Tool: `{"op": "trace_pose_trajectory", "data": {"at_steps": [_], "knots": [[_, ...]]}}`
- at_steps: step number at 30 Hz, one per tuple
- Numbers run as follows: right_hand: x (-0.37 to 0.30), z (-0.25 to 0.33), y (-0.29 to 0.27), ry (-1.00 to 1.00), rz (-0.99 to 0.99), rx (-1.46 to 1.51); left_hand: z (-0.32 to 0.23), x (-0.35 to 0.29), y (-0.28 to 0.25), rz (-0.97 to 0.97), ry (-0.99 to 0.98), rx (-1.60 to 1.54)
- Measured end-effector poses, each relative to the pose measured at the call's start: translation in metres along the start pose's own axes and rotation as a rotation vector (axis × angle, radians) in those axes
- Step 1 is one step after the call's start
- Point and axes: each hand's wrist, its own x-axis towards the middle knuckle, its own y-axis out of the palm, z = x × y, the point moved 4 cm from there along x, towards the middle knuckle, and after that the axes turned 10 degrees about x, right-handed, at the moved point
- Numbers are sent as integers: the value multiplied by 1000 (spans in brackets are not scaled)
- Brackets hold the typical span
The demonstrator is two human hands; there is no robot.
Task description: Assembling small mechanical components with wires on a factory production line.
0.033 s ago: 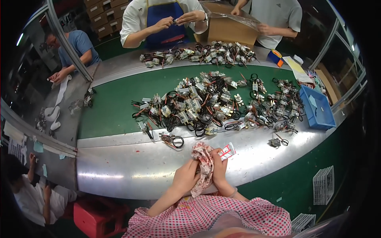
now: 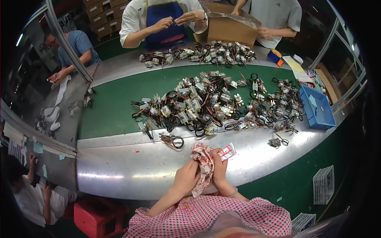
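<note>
— Where's the crumpled red-and-white patterned cloth point(image 2: 204, 168)?
— On my feed, it's bunched between both hands, over the silvery metal worktop point(image 2: 123, 162).
— And their grip?
— The left hand point(image 2: 185, 177) and right hand point(image 2: 219, 167) both clasp it. A flat white-and-red packet point(image 2: 228, 151) pokes out by the right; I can't tell if it's gripped. Beyond lies a heap of clear, black-cabled parts point(image 2: 193, 104).

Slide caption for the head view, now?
Left hand and right hand gripping a crumpled patterned cloth before heaped wired parts.
</note>
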Motion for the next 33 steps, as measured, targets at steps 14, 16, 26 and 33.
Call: {"op": "trace_pose_trajectory", "data": {"at_steps": [14,16,26,33], "knots": [[8,-2,7,314,128,303,1,-6,3,-116,161,-272],[8,-7,6,390,131,362,-2,-5,-1,-158,180,-312],[11,-12,5,475,141,561,5,-13,11,-168,202,-296],[16,-8,-2,477,54,739,-1,-6,-4,-221,183,-277]]}}
